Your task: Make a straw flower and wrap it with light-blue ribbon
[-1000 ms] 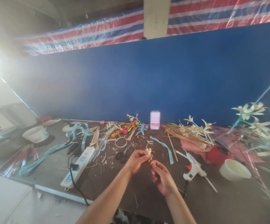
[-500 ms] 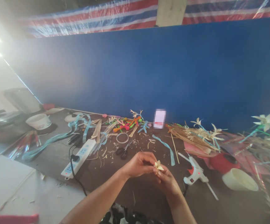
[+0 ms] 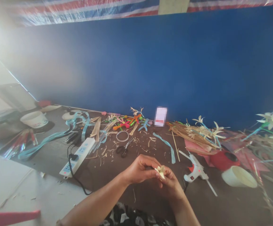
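A small cream-coloured craft flower [image 3: 160,172] with pointed petals is held between my two hands over the brown table [image 3: 148,197]. My left hand [image 3: 143,169] pinches it from the left with thumb and fingertips. From the right and below, my right hand [image 3: 170,183] closes its fingers on the flower's base. The base is hidden by the fingers. To the right of my hands lies a white glue gun [image 3: 196,171] with a glue stick out of its back and a small red light. Black-handled scissors [image 3: 122,150] rest beyond my left hand.
A white power strip [image 3: 78,157] with a black cord lies to the left. A light-blue ribbon [image 3: 166,145], dried leaf strips [image 3: 183,133] and finished flowers [image 3: 215,134] are spread along the back. A white cup-like container [image 3: 239,176] and a red roll [image 3: 224,161] sit right. A blue panel [image 3: 138,69] borders the table.
The flower has turned slightly in my fingers and shows a more side-on face. Both hands stay closed on it. The whole view has shifted a little.
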`<move>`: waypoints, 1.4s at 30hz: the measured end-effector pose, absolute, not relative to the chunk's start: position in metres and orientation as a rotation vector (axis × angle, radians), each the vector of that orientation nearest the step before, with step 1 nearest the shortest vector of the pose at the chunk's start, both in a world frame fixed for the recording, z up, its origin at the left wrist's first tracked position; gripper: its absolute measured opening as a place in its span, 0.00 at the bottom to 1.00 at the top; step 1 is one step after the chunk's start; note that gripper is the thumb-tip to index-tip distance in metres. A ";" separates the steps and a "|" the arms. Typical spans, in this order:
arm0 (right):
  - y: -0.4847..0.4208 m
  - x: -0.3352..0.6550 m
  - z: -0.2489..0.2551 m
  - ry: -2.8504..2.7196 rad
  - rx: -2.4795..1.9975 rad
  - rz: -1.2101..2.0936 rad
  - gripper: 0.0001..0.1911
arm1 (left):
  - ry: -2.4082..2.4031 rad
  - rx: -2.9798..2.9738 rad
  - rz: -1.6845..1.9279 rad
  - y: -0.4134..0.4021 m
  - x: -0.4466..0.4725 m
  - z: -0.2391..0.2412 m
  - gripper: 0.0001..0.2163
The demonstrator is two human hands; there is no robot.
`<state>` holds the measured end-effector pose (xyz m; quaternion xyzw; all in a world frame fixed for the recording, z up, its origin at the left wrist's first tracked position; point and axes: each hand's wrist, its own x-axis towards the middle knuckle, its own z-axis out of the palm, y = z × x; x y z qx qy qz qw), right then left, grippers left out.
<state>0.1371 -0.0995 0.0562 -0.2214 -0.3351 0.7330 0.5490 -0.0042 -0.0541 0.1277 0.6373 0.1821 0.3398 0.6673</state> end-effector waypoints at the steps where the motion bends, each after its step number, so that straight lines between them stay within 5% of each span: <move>1: -0.099 0.137 0.056 -0.804 -0.539 1.732 0.09 | 0.418 1.419 0.750 -0.054 -0.004 0.126 0.09; 14: -0.092 0.138 0.071 -1.078 -1.086 1.214 0.07 | 0.716 1.206 0.898 -0.035 0.003 0.115 0.12; 29: -0.051 0.134 0.067 -0.751 -1.052 1.367 0.11 | 0.852 0.993 0.829 -0.002 0.014 0.089 0.14; 42: -0.056 0.135 0.073 -0.927 -1.068 1.160 0.08 | 0.633 1.104 0.816 -0.003 0.006 0.096 0.13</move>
